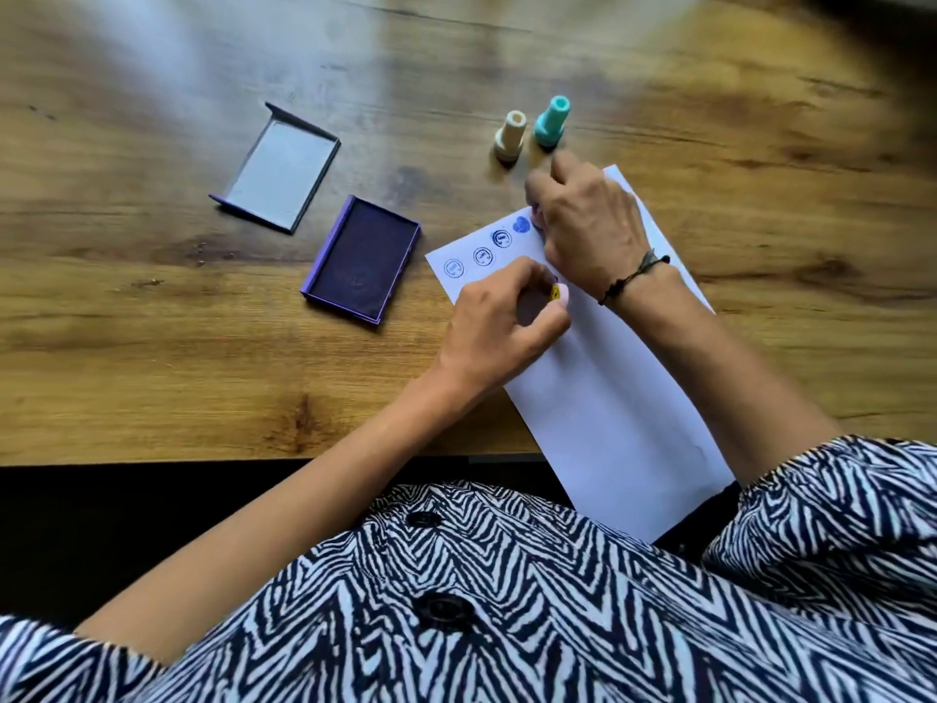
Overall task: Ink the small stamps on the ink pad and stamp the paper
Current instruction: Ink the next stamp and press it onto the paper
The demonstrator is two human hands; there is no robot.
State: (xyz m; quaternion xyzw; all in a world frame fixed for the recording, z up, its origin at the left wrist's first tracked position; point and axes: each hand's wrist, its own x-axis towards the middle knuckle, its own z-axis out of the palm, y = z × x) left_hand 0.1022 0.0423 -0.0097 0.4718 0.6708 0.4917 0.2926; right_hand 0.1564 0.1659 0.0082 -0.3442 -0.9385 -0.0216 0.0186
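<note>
Left hand: the left hand (pixel 499 322) is curling its fingers together and pinching a small pink stamp (pixel 560 295) with a yellow sticker on top, keeping it upright at the near left part of the paper, seemingly to place a print below the first row.
Right hand: the right hand (pixel 588 228) is lying knuckles-up over the far end of the paper, fingers bunched and pointing down; something purple is peeking out at its fingertips, likely another stamp, though the hand is hiding what it is.
Paper: the white sheet (pixel 608 398) is lying slantwise, its near corner hanging over the table edge toward the person; it is smooth, thin and matte.
Prints: three round ring marks (pixel 481 256) and one solid blue cloud shape (pixel 520 224) are running in a row along the far left edge, the leftmost rings looking paler.
Ink pad: the purple-framed pad (pixel 361 258) is sitting open just left of the paper, its dark felt face up, near enough for quick re-inking.
Lid: the grey rectangular lid (pixel 278 170) is resting inside-up beyond the pad, well clear of the work.
Spare stamps: a cream stamp (pixel 510 137) and a teal stamp (pixel 551 121), both plastic pegs with flared bases, are standing side by side just beyond the paper's far corner.
Table: the wood-grain tabletop (pixel 152 296) is giving a flat, hard backing for pressing.
</note>
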